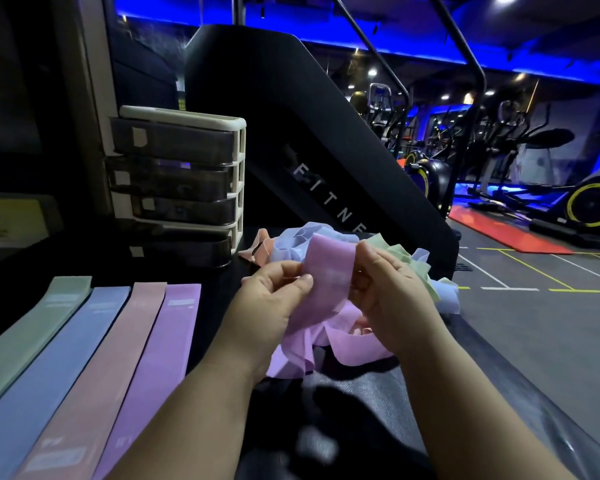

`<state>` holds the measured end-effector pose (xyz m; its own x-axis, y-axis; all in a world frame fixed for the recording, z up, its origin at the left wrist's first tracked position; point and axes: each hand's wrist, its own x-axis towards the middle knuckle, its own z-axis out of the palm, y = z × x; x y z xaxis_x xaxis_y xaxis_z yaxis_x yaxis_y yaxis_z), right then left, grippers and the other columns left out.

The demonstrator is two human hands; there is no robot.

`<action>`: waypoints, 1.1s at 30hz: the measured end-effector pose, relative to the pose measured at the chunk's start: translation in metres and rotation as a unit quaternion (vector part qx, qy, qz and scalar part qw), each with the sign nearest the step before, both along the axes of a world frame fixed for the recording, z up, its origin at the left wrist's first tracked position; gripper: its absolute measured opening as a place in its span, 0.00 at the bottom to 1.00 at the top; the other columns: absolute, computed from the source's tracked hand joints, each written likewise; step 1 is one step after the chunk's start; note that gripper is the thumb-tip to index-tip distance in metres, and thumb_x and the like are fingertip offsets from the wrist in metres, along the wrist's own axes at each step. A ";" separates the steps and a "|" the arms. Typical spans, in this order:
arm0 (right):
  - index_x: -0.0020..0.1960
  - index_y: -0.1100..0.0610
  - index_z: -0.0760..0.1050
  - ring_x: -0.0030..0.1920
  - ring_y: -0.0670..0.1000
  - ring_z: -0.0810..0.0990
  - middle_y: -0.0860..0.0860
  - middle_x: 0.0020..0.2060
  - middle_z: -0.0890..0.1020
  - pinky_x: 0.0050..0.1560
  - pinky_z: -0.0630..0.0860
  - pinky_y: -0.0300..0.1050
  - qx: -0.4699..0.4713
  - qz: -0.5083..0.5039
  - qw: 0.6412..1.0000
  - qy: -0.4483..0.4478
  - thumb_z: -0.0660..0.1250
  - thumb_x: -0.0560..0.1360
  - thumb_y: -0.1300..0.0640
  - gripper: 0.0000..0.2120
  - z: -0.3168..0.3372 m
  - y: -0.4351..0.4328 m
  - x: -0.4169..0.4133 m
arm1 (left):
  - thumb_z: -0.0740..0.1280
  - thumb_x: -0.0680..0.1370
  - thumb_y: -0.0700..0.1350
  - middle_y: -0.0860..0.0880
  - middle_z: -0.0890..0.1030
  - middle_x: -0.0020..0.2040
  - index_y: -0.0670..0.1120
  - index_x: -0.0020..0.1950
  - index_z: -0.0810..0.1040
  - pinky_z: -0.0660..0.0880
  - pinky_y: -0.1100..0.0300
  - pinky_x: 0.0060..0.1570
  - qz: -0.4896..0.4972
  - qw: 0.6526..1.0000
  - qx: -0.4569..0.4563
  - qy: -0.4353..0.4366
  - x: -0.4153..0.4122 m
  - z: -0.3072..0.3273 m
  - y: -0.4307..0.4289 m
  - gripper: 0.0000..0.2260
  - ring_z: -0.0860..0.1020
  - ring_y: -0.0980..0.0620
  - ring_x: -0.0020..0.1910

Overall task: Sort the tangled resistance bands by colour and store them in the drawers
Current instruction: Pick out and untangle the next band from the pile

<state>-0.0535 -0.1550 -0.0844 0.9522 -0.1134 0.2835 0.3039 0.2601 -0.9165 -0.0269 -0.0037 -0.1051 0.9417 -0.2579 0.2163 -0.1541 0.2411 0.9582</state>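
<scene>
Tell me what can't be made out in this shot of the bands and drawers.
Head view only:
- Drawer unit: dark tinted fronts hide any contents.
- Row of flat bands: near ends cut off by frame edges; labels too blurred to read.
- Tangled pile: count unclear, folds overlap, left hand and right hand cover part.
- Purple band they pinch: lower end lost behind the hands.

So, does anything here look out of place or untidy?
Yes. The drawers stick out of their white frame unevenly, and the pile of bands in the middle is tangled, unlike the four flat bands at left.
</scene>
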 end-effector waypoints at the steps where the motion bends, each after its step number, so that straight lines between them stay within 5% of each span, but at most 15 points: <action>1: 0.46 0.61 0.77 0.36 0.52 0.80 0.56 0.37 0.80 0.23 0.73 0.35 -0.006 0.001 1.000 0.013 0.64 0.75 0.51 0.13 0.001 0.000 -0.002 | 0.65 0.79 0.39 0.50 0.84 0.39 0.47 0.48 0.82 0.74 0.64 0.31 -0.006 1.000 -0.007 0.008 0.000 0.000 0.000 0.06 0.81 0.54 0.37; 5: 0.53 0.62 0.77 0.30 0.48 0.75 0.52 0.31 0.74 0.21 0.69 0.33 -0.048 -0.004 0.997 0.058 0.61 0.81 0.52 0.13 -0.001 -0.001 -0.001 | 0.63 0.80 0.38 0.47 0.85 0.43 0.47 0.49 0.82 0.76 0.64 0.33 -0.028 1.000 -0.004 0.012 -0.001 0.001 0.000 0.09 0.83 0.53 0.39; 11: 0.61 0.62 0.76 0.24 0.44 0.77 0.53 0.34 0.79 0.20 0.70 0.33 -0.035 0.019 0.998 0.055 0.66 0.77 0.66 0.13 -0.001 -0.002 0.001 | 0.62 0.81 0.43 0.48 0.85 0.49 0.50 0.54 0.82 0.78 0.54 0.51 -0.050 0.998 0.044 -0.012 -0.004 -0.002 -0.004 0.09 0.83 0.48 0.51; 16: 0.51 0.59 0.80 0.30 0.50 0.79 0.54 0.36 0.81 0.24 0.74 0.37 -0.009 -0.011 1.000 -0.013 0.71 0.68 0.60 0.12 -0.001 -0.006 0.005 | 0.74 0.74 0.44 0.50 0.85 0.47 0.48 0.56 0.79 0.79 0.60 0.50 -0.066 0.991 0.108 -0.036 -0.003 -0.010 -0.010 0.12 0.83 0.53 0.48; 21: 0.46 0.60 0.78 0.33 0.46 0.79 0.51 0.32 0.81 0.33 0.77 0.40 0.037 -0.078 0.994 -0.066 0.69 0.68 0.61 0.07 0.001 -0.014 0.008 | 0.73 0.74 0.44 0.50 0.86 0.48 0.50 0.53 0.82 0.76 0.50 0.60 -0.047 0.982 0.181 -0.024 -0.001 -0.018 -0.013 0.08 0.83 0.48 0.53; 26: 0.48 0.61 0.75 0.32 0.46 0.78 0.51 0.32 0.79 0.32 0.77 0.39 0.073 -0.118 0.988 -0.064 0.64 0.78 0.65 0.02 0.002 -0.023 0.006 | 0.64 0.81 0.39 0.47 0.84 0.45 0.43 0.56 0.79 0.77 0.57 0.45 -0.119 0.989 0.088 0.011 -0.007 -0.012 -0.015 0.06 0.81 0.52 0.42; 29: 0.48 0.60 0.74 0.30 0.45 0.78 0.50 0.31 0.79 0.30 0.75 0.38 0.084 -0.136 0.986 -0.054 0.64 0.79 0.63 0.02 0.003 -0.024 0.006 | 0.70 0.76 0.46 0.42 0.84 0.50 0.45 0.56 0.79 0.76 0.48 0.51 -0.153 0.985 0.073 0.015 -0.008 -0.011 -0.014 0.10 0.81 0.46 0.46; 33: 0.46 0.57 0.74 0.29 0.43 0.77 0.47 0.28 0.79 0.29 0.74 0.35 0.106 -0.159 0.980 -0.047 0.63 0.80 0.60 0.04 0.004 -0.024 0.005 | 0.75 0.66 0.44 0.41 0.84 0.51 0.45 0.58 0.78 0.77 0.51 0.49 -0.176 0.979 0.102 0.028 -0.009 -0.011 -0.011 0.21 0.82 0.47 0.45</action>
<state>-0.0482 -0.1789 -0.0803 0.8300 -0.4658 0.3069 0.4814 0.3203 -0.8159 -0.0355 -0.0145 -0.1158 0.7952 -0.6014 0.0769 -0.0419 0.0720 0.9965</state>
